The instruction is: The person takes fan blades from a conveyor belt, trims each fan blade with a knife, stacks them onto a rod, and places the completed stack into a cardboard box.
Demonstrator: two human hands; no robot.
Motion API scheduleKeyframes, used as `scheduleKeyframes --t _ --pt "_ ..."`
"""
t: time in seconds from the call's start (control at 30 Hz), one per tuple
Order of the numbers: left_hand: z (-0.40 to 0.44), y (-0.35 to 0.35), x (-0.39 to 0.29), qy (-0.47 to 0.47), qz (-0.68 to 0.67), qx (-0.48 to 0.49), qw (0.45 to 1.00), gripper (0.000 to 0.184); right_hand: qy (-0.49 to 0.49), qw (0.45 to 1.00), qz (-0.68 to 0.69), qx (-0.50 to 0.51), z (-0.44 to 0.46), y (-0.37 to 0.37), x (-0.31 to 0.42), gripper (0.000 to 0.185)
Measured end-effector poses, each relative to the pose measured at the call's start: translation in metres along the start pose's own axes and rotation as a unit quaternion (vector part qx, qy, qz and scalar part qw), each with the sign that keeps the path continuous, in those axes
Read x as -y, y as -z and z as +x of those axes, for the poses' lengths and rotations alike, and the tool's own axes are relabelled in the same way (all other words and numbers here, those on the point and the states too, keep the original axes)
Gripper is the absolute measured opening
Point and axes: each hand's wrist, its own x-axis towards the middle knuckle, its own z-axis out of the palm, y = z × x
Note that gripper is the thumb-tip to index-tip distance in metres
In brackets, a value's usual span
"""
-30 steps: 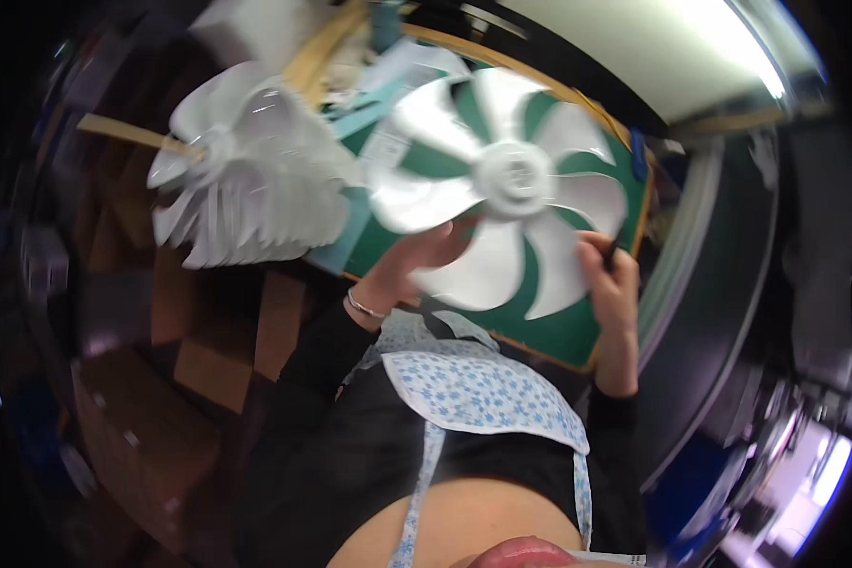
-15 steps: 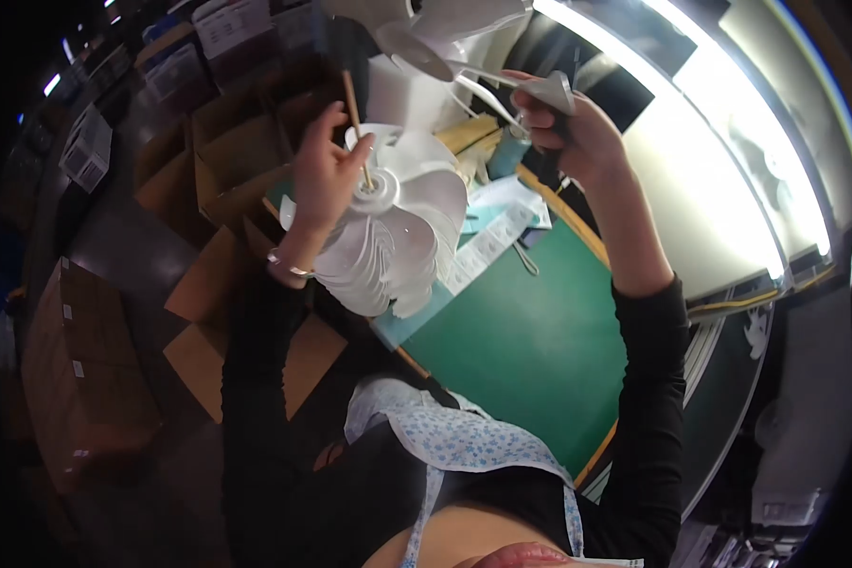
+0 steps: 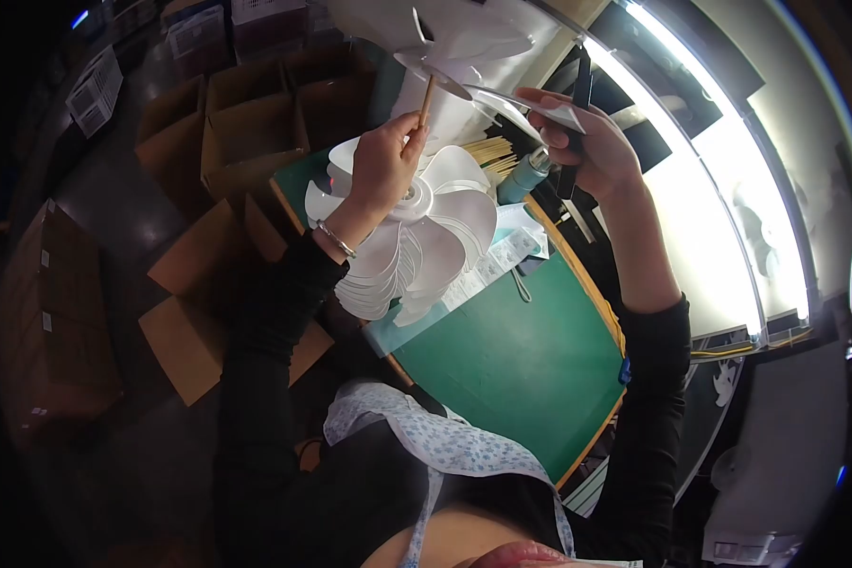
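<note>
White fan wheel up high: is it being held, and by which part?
Yes, the right hand grips the white plastic fan wheel by one blade's outer end. The left hand holds a thin wooden stick near its top.

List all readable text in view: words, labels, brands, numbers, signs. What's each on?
No text is legible.
Printed paper strip on the green work surface: print too small to read.
White stickers on the brown carton at left: too small and blurred.
</note>
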Motion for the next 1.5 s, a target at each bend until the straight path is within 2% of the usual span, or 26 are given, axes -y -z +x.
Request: scheduleKeyframes --t 0.1,0.2,0.3,0.33,0.37,0.4,0.43,0.5,0.6,0.67,0.77,0.87,1.07,1.5 --pt "-0.001 -0.001 0.000 -0.025 0.059 -0.010 0.998 0.024 0.062 0.985 -0.155 -0.032 -0.013 -0.017 0.009 0.028" --pt "-0.002 -0.004 0.027 -0.187 0.098 -0.039 0.977 0.024 0.110 0.932 -0.344 -0.036 -0.022 -0.038 0.013 0.025" --pt "-0.013 -0.005 0.032 -0.132 0.132 -0.046 0.981 0.026 0.148 0.860 -0.485 -0.056 -0.030 -0.056 0.006 0.023" --pt "-0.026 0.009 -0.002 0.013 0.129 0.008 0.991 0.028 0.157 0.847 -0.506 -0.056 -0.031 -0.060 0.003 0.024" --pt "-0.040 0.016 0.006 -0.105 0.155 -0.047 0.981 0.027 0.163 0.833 -0.527 -0.055 -0.032 -0.061 -0.003 0.024" --pt "-0.059 0.026 -0.001 -0.097 0.150 -0.032 0.983 0.024 0.222 0.808 -0.544 -0.043 -0.027 -0.059 -0.012 0.023" --pt "-0.081 0.038 -0.011 -0.088 0.144 -0.015 0.985 0.021 0.209 0.811 -0.545 -0.037 -0.028 -0.059 -0.023 0.023" --pt "-0.119 0.054 0.000 -0.207 0.160 0.011 0.965 0.020 0.198 0.815 -0.544 -0.026 -0.029 -0.061 -0.040 0.025" --pt "-0.156 0.067 -0.008 -0.228 0.188 0.070 0.953 0.019 0.156 0.802 -0.576 -0.033 -0.038 -0.062 -0.068 0.024" --pt "-0.167 0.066 0.002 -0.226 0.215 0.068 0.948 0.022 0.165 0.823 -0.543 -0.036 -0.039 -0.059 -0.097 0.026" --pt "-0.176 0.069 0.008 -0.220 0.240 0.061 0.944 0.025 0.137 0.833 -0.535 -0.021 -0.046 -0.060 -0.122 0.030" --pt "-0.179 0.070 0.012 -0.223 0.254 0.065 0.939 0.025 0.152 0.834 -0.531 -0.007 -0.047 -0.055 -0.144 0.034" --pt "-0.178 0.073 0.013 -0.225 0.276 0.066 0.932 0.027 0.104 0.822 -0.560 0.002 -0.048 -0.053 -0.159 0.040" --pt "-0.184 0.084 -0.006 -0.250 0.278 0.041 0.927 0.021 0.146 0.831 -0.536 -0.008 -0.051 -0.051 -0.150 0.047"
